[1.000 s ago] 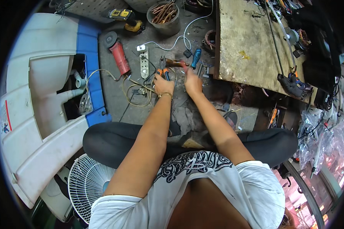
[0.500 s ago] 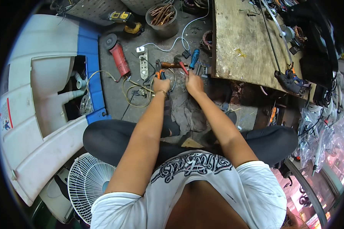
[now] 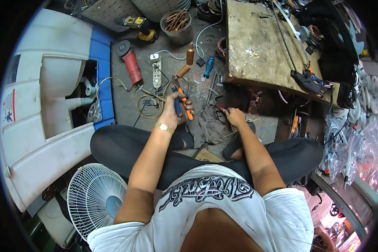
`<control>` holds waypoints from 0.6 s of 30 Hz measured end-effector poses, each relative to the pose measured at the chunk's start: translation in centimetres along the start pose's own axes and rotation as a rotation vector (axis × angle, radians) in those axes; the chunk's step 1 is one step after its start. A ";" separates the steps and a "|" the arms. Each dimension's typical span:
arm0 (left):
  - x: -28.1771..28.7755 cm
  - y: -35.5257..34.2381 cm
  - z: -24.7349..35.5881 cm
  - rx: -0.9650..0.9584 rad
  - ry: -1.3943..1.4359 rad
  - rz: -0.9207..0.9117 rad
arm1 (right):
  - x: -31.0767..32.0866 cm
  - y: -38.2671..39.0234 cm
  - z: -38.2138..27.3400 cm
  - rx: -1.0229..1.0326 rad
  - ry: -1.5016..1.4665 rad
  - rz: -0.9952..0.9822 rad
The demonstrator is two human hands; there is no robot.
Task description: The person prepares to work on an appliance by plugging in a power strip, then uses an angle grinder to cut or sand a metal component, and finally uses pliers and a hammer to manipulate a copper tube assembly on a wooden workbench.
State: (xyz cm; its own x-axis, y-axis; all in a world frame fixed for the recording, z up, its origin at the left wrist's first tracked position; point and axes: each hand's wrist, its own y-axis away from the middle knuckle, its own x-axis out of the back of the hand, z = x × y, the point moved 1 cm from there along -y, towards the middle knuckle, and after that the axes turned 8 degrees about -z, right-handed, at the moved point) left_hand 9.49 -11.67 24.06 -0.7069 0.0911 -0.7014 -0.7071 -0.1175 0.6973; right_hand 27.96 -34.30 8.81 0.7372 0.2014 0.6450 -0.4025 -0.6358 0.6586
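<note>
My left hand [image 3: 175, 111] is closed around pliers [image 3: 182, 103] with orange and blue handles. Their jaws point away from me, beside a short copper-coloured cylinder [image 3: 182, 71]; whether they grip it I cannot tell. A second copper-coloured cylinder [image 3: 190, 55] lies just beyond, at an angle to the first; I cannot tell if they are joined. Lower and to the right, my right hand [image 3: 236, 116] holds the red handle of a hammer [image 3: 220, 108], whose head is hard to make out against dark things. A crumpled grey cloth [image 3: 212, 126] lies between my hands.
A blue-handled screwdriver [image 3: 209, 67] lies ahead. Farther left are a power strip [image 3: 156, 73], red angle grinder [image 3: 131, 65] and yellow drill [image 3: 140, 27]. A bucket [image 3: 178, 35] holds copper pieces. A wooden table [image 3: 260, 46] stands right, a fan [image 3: 94, 197] lower left.
My right hand has drawn the hammer back toward me and to the right, away from the copper. My left hand has come nearer with the pliers. The copper now shows as two angled lengths.
</note>
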 end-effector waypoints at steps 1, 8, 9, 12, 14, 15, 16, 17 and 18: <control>-0.2 1.1 -0.6 0.032 0.080 -0.081 | -0.1 0.0 0.0 -0.009 0.029 -0.009; -1.1 5.5 -3.0 0.186 0.308 -0.448 | -1.3 -0.3 0.6 0.032 0.029 0.017; -1.4 6.2 -3.3 0.153 0.256 -0.427 | -1.7 -0.3 0.7 0.037 0.032 0.017; -2.4 7.3 -3.7 0.091 0.143 -0.361 | -2.3 -0.4 1.1 0.020 0.014 0.007; -1.6 6.0 -3.9 -0.103 -0.166 -0.156 | -1.9 -0.4 1.6 0.027 -0.003 0.021; -1.3 5.0 -4.1 -0.208 -0.320 -0.062 | -1.4 -0.4 1.8 0.048 -0.005 0.040; -1.2 4.3 -3.9 -0.280 -0.444 -0.009 | -0.9 0.1 1.1 0.074 -0.003 0.045; -1.4 3.4 -3.9 -0.315 -0.526 -0.001 | 0.1 0.8 0.9 0.062 0.030 0.069; -0.9 3.0 -4.2 -0.349 -0.592 0.041 | 1.0 2.4 -1.0 0.065 0.065 0.059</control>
State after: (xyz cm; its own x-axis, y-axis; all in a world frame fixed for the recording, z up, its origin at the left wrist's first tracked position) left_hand 8.03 -16.23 26.18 -0.6941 0.5933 -0.4078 -0.7026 -0.4347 0.5634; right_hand 27.17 -34.89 11.45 0.6757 0.2082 0.7072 -0.4070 -0.6945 0.5933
